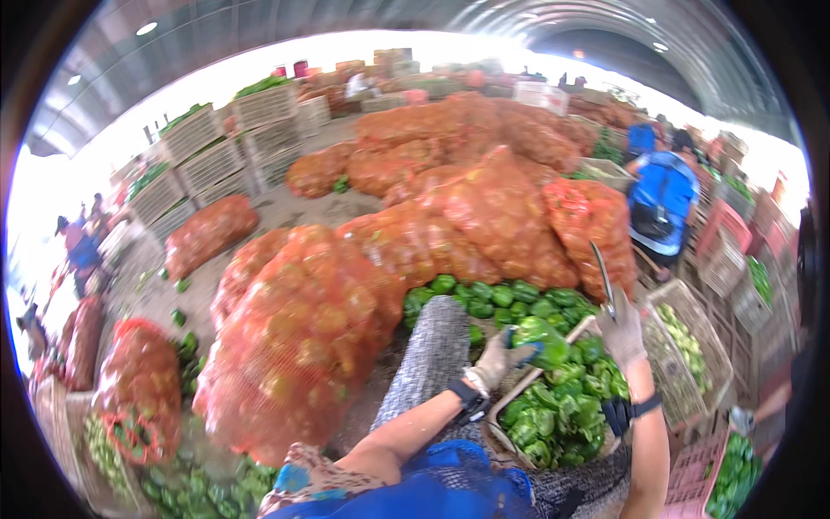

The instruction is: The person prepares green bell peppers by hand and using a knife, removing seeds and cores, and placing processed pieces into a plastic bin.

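Note:
My left hand (494,362), in a pale glove with blue fingertips, is closed on a large green bell pepper (541,341). The pepper is held above the near-left part of a crate (500,413) full of green bell peppers (553,415). To the right, my right hand (619,333), also gloved, grips a knife (601,270). Its thin, slightly curved blade points up and away from me. The handle is mostly hidden in my fingers. Beyond the crate, loose green peppers (519,303) lie in a heap against the sacks.
Large orange mesh sacks (294,346) surround the heap on the left and far side. A crate (722,346) of paler produce stands right of mine. Another person in blue (664,203) is at the far right. Stacked crates (203,156) stand at the back left.

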Action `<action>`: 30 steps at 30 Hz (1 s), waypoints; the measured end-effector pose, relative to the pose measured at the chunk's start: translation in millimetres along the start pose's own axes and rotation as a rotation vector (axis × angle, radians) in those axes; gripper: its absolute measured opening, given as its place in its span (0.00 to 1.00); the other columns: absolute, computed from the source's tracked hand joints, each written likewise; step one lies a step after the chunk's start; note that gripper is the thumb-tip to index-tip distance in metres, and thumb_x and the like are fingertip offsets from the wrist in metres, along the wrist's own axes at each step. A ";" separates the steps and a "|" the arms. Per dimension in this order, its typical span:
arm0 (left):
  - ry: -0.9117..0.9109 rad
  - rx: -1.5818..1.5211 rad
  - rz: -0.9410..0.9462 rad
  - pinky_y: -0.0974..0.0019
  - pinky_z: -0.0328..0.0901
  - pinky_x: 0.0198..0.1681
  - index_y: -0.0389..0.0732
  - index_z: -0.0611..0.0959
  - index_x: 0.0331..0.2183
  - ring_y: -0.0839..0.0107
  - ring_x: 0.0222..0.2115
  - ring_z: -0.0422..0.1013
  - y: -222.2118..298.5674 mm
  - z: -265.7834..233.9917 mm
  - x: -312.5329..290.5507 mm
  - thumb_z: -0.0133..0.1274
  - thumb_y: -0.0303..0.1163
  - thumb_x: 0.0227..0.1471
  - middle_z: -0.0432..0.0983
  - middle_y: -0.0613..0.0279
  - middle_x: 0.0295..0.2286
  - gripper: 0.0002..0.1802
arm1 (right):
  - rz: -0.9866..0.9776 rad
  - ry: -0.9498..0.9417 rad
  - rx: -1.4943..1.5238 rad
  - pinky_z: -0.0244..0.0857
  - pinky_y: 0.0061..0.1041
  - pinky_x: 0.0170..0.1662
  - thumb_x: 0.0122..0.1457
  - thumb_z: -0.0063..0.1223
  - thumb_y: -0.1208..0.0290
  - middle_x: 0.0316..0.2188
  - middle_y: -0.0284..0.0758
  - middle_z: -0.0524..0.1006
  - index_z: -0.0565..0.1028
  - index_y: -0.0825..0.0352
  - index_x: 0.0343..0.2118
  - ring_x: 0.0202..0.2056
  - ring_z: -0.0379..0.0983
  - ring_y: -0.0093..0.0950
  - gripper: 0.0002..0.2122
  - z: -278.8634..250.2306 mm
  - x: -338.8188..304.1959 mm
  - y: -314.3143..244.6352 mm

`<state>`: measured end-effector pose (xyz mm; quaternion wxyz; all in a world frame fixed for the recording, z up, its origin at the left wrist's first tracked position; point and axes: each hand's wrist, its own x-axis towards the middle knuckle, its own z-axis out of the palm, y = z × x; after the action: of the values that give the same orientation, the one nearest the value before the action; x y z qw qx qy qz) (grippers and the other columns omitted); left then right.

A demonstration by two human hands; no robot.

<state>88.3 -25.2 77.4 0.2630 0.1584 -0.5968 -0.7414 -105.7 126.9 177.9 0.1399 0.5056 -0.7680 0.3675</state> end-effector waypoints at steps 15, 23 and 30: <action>0.086 -0.176 0.010 0.70 0.68 0.42 0.33 0.72 0.47 0.74 0.37 0.71 -7.8 -2.5 7.0 0.62 0.20 0.45 0.75 0.62 0.39 0.26 | 0.079 -0.127 0.223 0.68 0.36 0.34 0.50 0.49 0.79 0.35 0.51 0.73 0.65 0.72 0.51 0.31 0.74 0.43 0.22 57.1 -87.5 -17.3; -0.029 -0.094 0.081 0.70 0.68 0.42 0.34 0.74 0.44 0.74 0.36 0.73 -30.0 0.3 16.8 0.61 0.18 0.44 0.76 0.61 0.38 0.23 | 0.247 -0.182 0.240 0.69 0.41 0.39 0.50 0.52 0.74 0.34 0.57 0.74 0.60 0.76 0.54 0.36 0.74 0.50 0.27 64.6 -105.4 -25.1; -0.114 -0.027 -0.019 0.69 0.70 0.42 0.34 0.72 0.46 0.72 0.37 0.73 -43.4 31.1 18.6 0.60 0.15 0.43 0.75 0.60 0.39 0.26 | 0.410 -0.100 0.257 0.67 0.39 0.44 0.47 0.53 0.74 0.41 0.59 0.72 0.57 0.75 0.56 0.42 0.72 0.52 0.31 46.5 -130.6 -14.3</action>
<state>47.5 -4.5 44.3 0.2235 0.1181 -0.5993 -0.7595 -27.1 179.0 75.2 -0.0413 0.3703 -0.8076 0.4572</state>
